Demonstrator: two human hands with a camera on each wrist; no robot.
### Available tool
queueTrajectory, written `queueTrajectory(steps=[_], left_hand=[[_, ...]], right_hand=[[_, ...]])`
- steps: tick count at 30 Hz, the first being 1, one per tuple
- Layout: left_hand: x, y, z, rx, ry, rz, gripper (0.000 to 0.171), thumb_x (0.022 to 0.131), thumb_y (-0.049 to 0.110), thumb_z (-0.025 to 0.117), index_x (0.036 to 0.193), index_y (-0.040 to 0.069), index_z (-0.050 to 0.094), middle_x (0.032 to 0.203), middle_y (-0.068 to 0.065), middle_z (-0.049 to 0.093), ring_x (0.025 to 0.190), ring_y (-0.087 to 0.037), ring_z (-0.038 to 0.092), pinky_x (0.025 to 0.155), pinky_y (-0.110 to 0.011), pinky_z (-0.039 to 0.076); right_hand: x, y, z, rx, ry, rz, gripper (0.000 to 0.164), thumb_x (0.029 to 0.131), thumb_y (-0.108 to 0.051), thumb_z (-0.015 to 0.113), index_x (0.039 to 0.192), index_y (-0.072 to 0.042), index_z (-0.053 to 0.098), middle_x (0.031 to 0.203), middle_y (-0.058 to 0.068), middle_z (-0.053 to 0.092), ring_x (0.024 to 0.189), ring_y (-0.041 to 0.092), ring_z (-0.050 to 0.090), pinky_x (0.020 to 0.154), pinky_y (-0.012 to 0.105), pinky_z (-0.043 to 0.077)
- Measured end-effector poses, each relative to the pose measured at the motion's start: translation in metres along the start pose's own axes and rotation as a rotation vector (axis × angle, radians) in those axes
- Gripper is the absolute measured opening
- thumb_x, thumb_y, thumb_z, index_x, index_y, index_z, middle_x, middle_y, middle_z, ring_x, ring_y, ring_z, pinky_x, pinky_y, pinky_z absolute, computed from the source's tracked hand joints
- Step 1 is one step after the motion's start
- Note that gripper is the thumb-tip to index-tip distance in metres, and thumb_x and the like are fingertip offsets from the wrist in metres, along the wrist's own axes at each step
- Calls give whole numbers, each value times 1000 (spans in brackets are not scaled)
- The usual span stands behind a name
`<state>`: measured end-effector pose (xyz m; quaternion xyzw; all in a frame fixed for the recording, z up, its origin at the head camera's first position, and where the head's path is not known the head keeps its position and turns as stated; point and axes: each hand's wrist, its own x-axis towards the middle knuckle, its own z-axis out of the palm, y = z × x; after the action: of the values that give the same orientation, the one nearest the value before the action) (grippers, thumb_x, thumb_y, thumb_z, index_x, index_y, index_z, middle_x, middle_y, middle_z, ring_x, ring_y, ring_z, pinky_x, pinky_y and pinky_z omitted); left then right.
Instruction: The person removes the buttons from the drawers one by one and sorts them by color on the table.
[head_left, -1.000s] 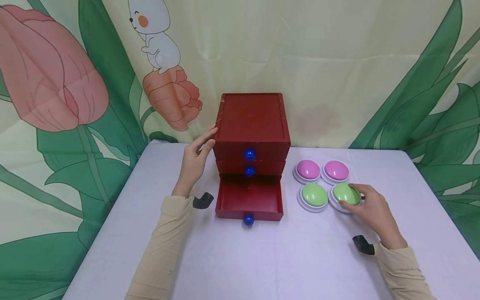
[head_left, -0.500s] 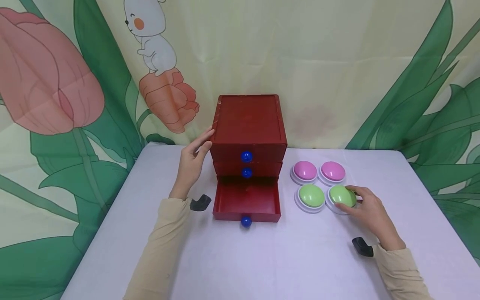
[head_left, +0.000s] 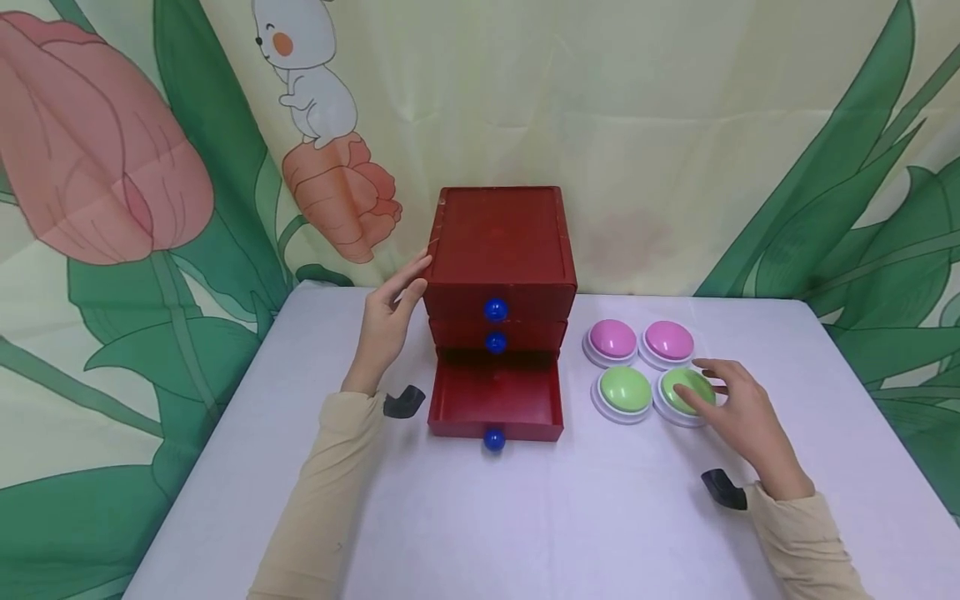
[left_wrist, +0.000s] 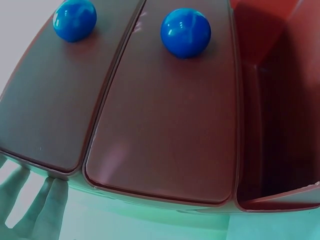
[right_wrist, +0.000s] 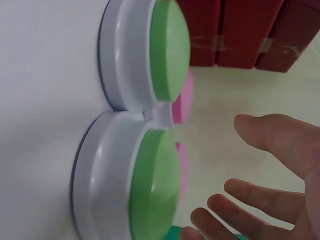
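In the head view a dark red drawer cabinet (head_left: 504, 237) with blue knobs stands at the back middle, its lowest drawer (head_left: 498, 396) pulled out and bare inside. My left hand (head_left: 381, 333) rests extended fingers against the cabinet's left side. Two green domed push buttons on white bases lie to the right of the drawer, with two pink ones behind them. Over the right green button (head_left: 690, 379) hovers my right hand (head_left: 753, 425), thumb and fingers spread. The right wrist view shows a gap between those fingers (right_wrist: 265, 200) and the green dome (right_wrist: 156, 185).
The left green button (head_left: 626, 389) sits close beside the right one. Behind are the left pink button (head_left: 613, 338) and right pink button (head_left: 670, 340). A printed cloth (head_left: 637, 150) hangs behind the white table (head_left: 570, 517). Each wrist bears a black mount (head_left: 724, 490).
My right thumb and fingers have come off the edges of the right green button and lifted slightly above it. The left hand has stayed at the cabinet; the camera view shifted a little.
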<state>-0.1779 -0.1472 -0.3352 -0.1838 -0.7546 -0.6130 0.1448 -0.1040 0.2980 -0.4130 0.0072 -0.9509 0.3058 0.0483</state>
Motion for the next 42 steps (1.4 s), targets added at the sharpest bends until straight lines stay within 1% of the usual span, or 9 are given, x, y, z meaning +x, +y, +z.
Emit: queueTrajectory(steps=[10, 12, 14, 17, 19, 22, 27, 35, 42], left_hand=[[2, 1, 2, -3, -2, -1, 41, 102, 12, 55, 142, 2, 53, 151, -10, 48, 140, -22, 45, 109, -40, 44], [2, 1, 1, 5, -1, -1, 41, 102, 12, 55, 142, 2, 53, 151, -10, 48, 140, -22, 45, 109, -41, 44], [1, 1, 1, 11, 1, -2, 41, 102, 12, 55, 142, 2, 53, 151, -10, 48, 140, -23, 45, 109, -42, 44], [1, 1, 0, 17, 3, -6, 41, 102, 12, 55, 142, 3, 53, 151, -9, 48, 140, -23, 46, 108, -42, 45], [1, -1, 0, 13, 5, -7, 41, 102, 12, 55, 142, 3, 53, 151, -8, 48, 140, -22, 45, 108, -42, 45], [3, -13, -1, -1, 10, 6, 41, 102, 14, 55, 142, 10, 55, 151, -1, 49, 139, -17, 46, 108, -38, 45], [6, -32, -2, -1, 15, 29, 40, 102, 20, 57, 142, 20, 57, 149, 8, 51, 137, -11, 47, 107, -34, 47], [0, -2, -1, 2, 7, -7, 41, 102, 12, 55, 142, 4, 53, 152, -7, 48, 140, -22, 45, 109, -41, 44], [-1, 1, -1, -1, 6, -10, 41, 102, 11, 55, 142, 3, 53, 151, -7, 48, 140, -21, 45, 109, -40, 45]], right_hand=[[-5, -23, -2, 67, 0, -36, 55, 94, -25, 70, 135, 8, 52, 125, 27, 55, 114, 43, 55, 95, 58, 49], [-6, -27, -1, 84, -3, -54, 54, 94, -25, 70, 134, 7, 53, 123, 26, 57, 112, 41, 57, 94, 50, 52], [-6, -31, -1, 98, -4, -76, 52, 93, -24, 71, 133, 5, 55, 121, 24, 60, 110, 39, 59, 91, 35, 55], [-7, -39, 1, 116, -7, -108, 49, 93, -23, 71, 131, 5, 57, 119, 23, 62, 108, 36, 61, 88, 29, 55], [-8, -44, 3, 124, -13, -120, 47, 93, -22, 71, 130, 4, 58, 118, 23, 63, 108, 36, 62, 90, 34, 55], [-9, -52, 7, 127, -33, -132, 47, 93, -22, 71, 129, 5, 58, 119, 24, 63, 108, 37, 61, 92, 50, 52], [-11, -63, 15, 145, -41, -161, 43, 92, -18, 72, 127, 4, 61, 116, 21, 66, 106, 34, 63, 91, 53, 54], [-15, -78, 28, 198, -86, -196, 41, 89, -13, 74, 126, 2, 62, 114, 17, 68, 102, 29, 66, 88, 46, 56], [-18, -87, 39, 250, -95, -233, 39, 88, -13, 76, 123, -1, 65, 112, 12, 70, 97, 24, 69, 85, 43, 58]])
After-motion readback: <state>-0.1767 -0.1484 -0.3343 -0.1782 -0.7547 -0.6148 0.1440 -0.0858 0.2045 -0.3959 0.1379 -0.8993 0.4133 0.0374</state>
